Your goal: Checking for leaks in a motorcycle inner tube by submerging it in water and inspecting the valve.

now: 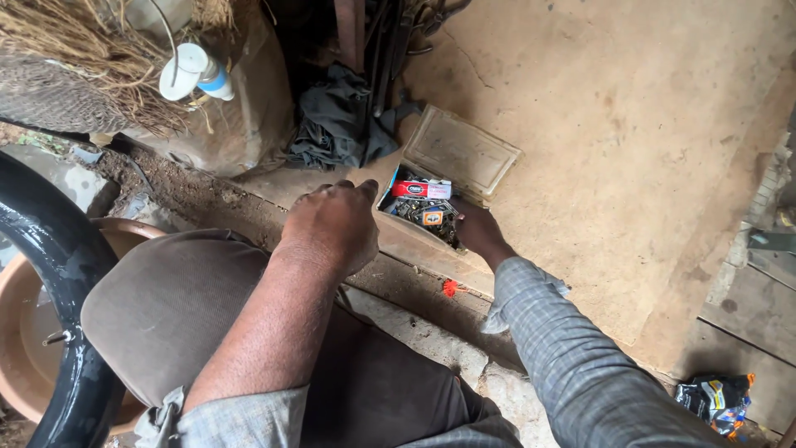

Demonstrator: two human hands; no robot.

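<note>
My left hand [332,224] hovers loosely curled and empty, fingertips just over the near-left corner of the small open box [423,207], while my right hand [479,234] rests against the box's right side; I cannot tell what its fingers hold. The box sits on a dusty ledge [414,249] against a mud wall [630,124], its long axis running up-left to down-right, with the clear lid [461,153] tipped back toward the wall.

We see a tan earthen floor [630,158] bearing an open clear-lidded box [439,187] of small parts, with dark cloth [336,124] just left of the box, a red scrap [449,288] below it, and a crumpled wrapper [717,400] far to its lower right.
</note>
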